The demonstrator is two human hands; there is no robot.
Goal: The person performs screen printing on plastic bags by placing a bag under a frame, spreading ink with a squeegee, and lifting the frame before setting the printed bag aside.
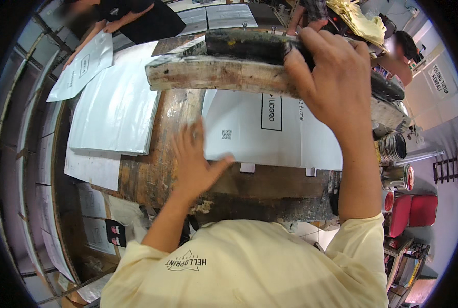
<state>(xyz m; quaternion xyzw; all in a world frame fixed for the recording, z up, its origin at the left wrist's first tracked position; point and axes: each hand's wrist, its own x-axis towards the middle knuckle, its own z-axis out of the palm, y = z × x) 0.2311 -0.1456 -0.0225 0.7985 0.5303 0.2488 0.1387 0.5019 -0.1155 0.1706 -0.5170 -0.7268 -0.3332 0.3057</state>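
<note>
A printed white plastic mailer [285, 143] lies flat on the worn, ink-stained table before me. Over its far side, my right hand [331, 77] grips a paint-smeared wooden screen-printing frame [218, 75], held raised and tilted. Along the top of the frame lies a dark, ink-caked squeegee [249, 45], close to my right fingers. My left hand [193, 161] is slightly blurred, with fingers spread, beside the mailer's left edge. It holds nothing; whether its fingertips touch the mailer I cannot tell. The frame hides the mailer's far edge.
Left of the wooden table [141, 177] surface lies a stack of white mailers [113, 110]. At the far left a co-worker's hand [113, 25] is near another printed mailer [85, 66]. Ink cans [393, 146] and a red chair [423, 210] stand right. A rack [46, 169] lines the left.
</note>
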